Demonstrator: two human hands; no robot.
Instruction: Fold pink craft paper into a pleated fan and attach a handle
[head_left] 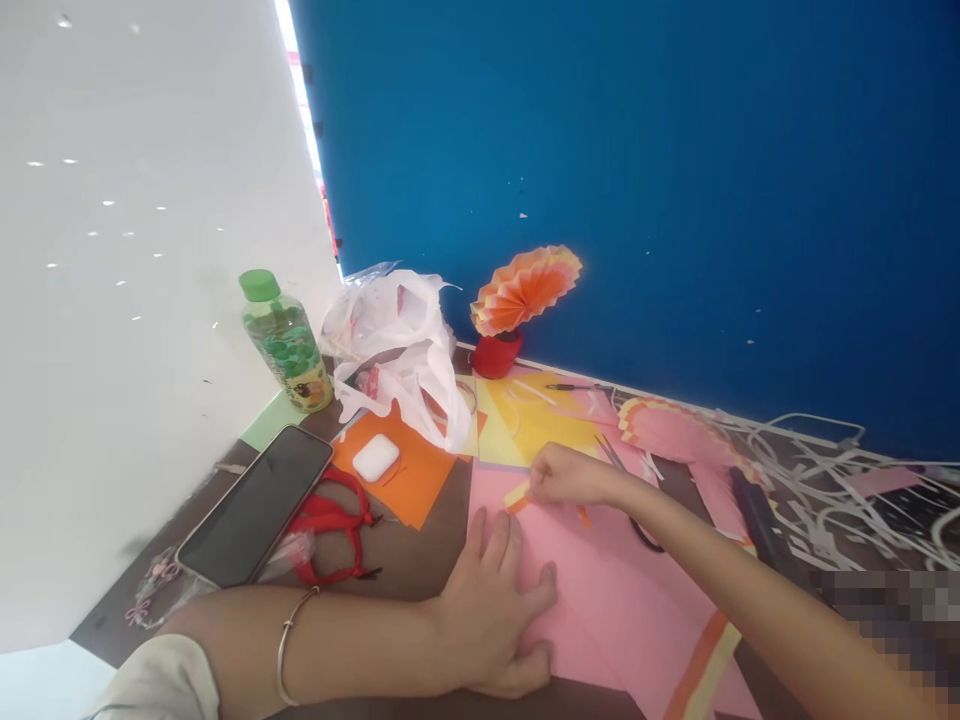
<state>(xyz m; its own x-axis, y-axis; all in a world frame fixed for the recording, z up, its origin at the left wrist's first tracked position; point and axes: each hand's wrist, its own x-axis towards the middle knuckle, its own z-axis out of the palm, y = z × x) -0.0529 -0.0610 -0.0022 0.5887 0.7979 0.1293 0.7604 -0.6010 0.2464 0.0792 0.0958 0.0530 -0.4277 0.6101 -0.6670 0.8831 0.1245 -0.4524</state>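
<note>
Lying spread over the pink paper's [600, 590] left edge, the left hand [491, 622] is touching it with loosely parted fingers. Farther off and to the right, the right hand [559, 475] is resting with fingers curled together, touching a strip [516, 496]. That strip is poking out on their left, beyond the left hand. The fingers are hiding its other end; I cannot tell if they're pinching. The right forearm [675, 530] is covering part of the scissors [648, 541].

Left hand [491, 615] spread on flat pink paper [600, 570], right hand [561, 475] pinching yellow-orange paper strip [516, 496], pleated orange paper fan [526, 288] behind.
</note>
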